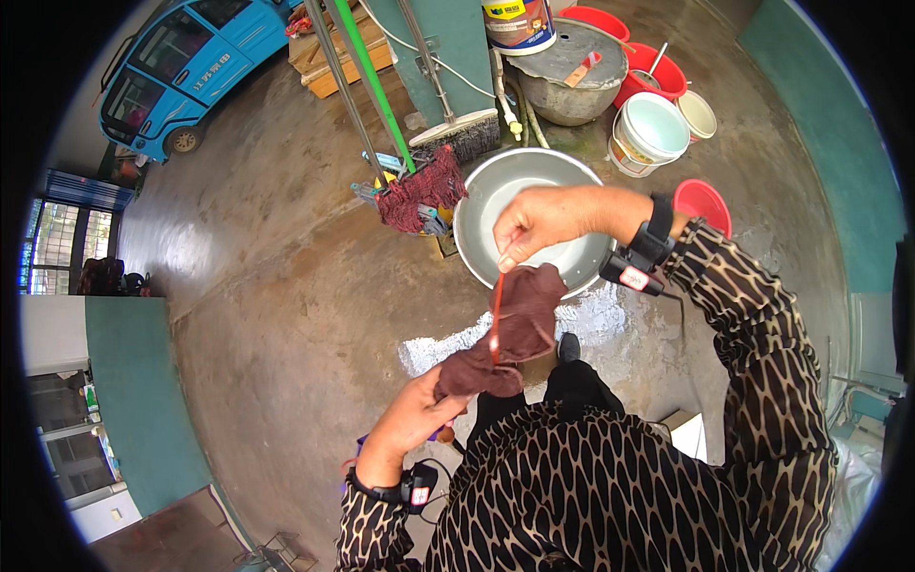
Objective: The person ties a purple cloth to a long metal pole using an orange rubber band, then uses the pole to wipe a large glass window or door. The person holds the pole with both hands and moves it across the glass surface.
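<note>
My left hand (420, 409) grips the lower end of a bunched dark brown cloth (530, 309), possibly a small garment. From above, my right hand (547, 218) pinches the top of a thin orange-red strip (496, 322). That strip runs taut down across the cloth, and I cannot tell whether it is a cord or a band. The cloth's upper part flops to the right of the strip, over the near rim of a wide metal basin (470, 247) on the floor. Something purple and brown shows partly under my left hand, too hidden to name.
Mops with a dark red head (422, 191) and a push broom (465, 132) stand left of the basin. Behind it are a lidded cauldron (568, 71), a white bucket (649, 132) and red basins; a red tub (700, 204) sits right. Wet floor (593, 314) shines near my feet.
</note>
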The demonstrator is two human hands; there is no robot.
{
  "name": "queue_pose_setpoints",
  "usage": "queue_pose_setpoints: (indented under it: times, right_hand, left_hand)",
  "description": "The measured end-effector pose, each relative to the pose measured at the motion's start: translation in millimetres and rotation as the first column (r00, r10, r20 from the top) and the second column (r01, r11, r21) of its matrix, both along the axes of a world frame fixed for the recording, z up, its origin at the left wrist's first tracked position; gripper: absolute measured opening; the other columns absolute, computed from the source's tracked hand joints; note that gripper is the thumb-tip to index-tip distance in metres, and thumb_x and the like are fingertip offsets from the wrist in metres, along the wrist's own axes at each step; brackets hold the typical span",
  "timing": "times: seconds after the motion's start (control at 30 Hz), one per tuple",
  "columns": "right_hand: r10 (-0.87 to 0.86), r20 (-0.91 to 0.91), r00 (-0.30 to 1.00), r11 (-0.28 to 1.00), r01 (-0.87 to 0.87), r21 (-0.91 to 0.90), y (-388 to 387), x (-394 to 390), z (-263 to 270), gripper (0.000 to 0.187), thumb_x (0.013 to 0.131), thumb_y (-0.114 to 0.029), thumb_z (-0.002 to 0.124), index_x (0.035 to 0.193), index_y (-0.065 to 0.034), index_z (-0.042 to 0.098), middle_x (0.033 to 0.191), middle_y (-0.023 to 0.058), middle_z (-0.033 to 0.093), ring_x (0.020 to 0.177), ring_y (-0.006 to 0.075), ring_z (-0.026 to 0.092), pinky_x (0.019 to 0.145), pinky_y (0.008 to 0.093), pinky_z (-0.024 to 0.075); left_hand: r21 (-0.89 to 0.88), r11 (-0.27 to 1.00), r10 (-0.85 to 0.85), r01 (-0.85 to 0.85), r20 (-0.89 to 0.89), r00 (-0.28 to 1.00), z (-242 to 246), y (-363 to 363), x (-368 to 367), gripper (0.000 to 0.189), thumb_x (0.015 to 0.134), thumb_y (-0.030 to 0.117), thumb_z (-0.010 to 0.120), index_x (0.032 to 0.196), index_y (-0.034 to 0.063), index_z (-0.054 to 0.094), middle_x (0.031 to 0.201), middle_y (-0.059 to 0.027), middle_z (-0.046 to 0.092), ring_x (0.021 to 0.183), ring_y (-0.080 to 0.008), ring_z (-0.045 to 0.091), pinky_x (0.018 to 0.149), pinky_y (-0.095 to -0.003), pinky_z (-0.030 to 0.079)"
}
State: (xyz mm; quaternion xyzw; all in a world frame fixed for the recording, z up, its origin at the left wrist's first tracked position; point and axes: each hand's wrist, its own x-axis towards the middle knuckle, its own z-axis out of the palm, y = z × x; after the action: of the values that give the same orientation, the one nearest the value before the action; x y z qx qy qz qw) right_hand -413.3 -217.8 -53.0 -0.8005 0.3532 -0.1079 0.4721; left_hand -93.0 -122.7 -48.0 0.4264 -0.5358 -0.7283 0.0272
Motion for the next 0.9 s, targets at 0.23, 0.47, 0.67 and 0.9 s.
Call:
queue_pose_setpoints:
  times: [0.23, 0.47, 0.67, 0.9]
  right_hand:
    - [-0.284, -0.055, 0.957, 0.956, 0.287, 0.066, 84.3, 31.5, -53.8, 0.015, 0.091, -0.022, 0.058, 0.093, -0.0084, 0.064, 0.078, 0.0080, 0.065, 0.068, 0.0213, 0.064, 0.064, 0.0345, 0.0498]
    - [-0.042, 0.128, 0.991, 0.910, 0.091, -0.403, 94.9, 80.2, -17.4, 0.018, 0.083, -0.019, 0.056, 0.075, -0.0038, 0.053, 0.068, 0.0128, 0.059, 0.065, 0.0349, 0.061, 0.058, 0.0457, 0.0482]
    - [-0.252, 0.027, 0.967, 0.890, 0.243, -0.385, 80.7, 134.1, -38.2, 0.016, 0.076, -0.017, 0.057, 0.073, -0.0008, 0.060, 0.066, 0.0179, 0.063, 0.063, 0.0357, 0.065, 0.054, 0.0469, 0.0505]
    - [-0.293, -0.147, 0.945, 0.909, 0.228, -0.350, 44.1, 145.6, -41.9, 0.022, 0.081, -0.022, 0.055, 0.083, -0.0022, 0.064, 0.079, 0.0173, 0.067, 0.076, 0.0354, 0.066, 0.066, 0.0487, 0.0504]
  left_hand:
    - [-0.123, 0.949, 0.308, -0.291, 0.152, 0.939, -17.6, -6.1, 25.4, 0.033, 0.090, 0.026, 0.061, 0.113, 0.0034, 0.056, 0.076, 0.0010, 0.056, 0.059, -0.0065, 0.051, 0.055, -0.0218, 0.044]
    - [-0.323, 0.945, 0.111, 0.052, 0.465, 0.878, -41.4, -6.8, 3.4, 0.046, 0.090, 0.043, 0.054, 0.122, 0.0101, 0.053, 0.086, -0.0134, 0.068, 0.074, -0.0307, 0.064, 0.069, -0.0399, 0.050]
    - [-0.430, 0.873, 0.101, 0.230, 0.622, 0.777, -35.4, -1.1, -34.6, 0.046, 0.092, 0.042, 0.048, 0.115, 0.0023, 0.054, 0.096, -0.0270, 0.063, 0.093, -0.0451, 0.059, 0.077, -0.0498, 0.048]
    - [-0.539, 0.832, 0.190, 0.130, 0.498, 0.846, -51.6, -20.7, -29.3, 0.053, 0.092, 0.037, 0.050, 0.129, -0.0007, 0.042, 0.107, -0.0265, 0.061, 0.098, -0.0429, 0.059, 0.081, -0.0460, 0.048]
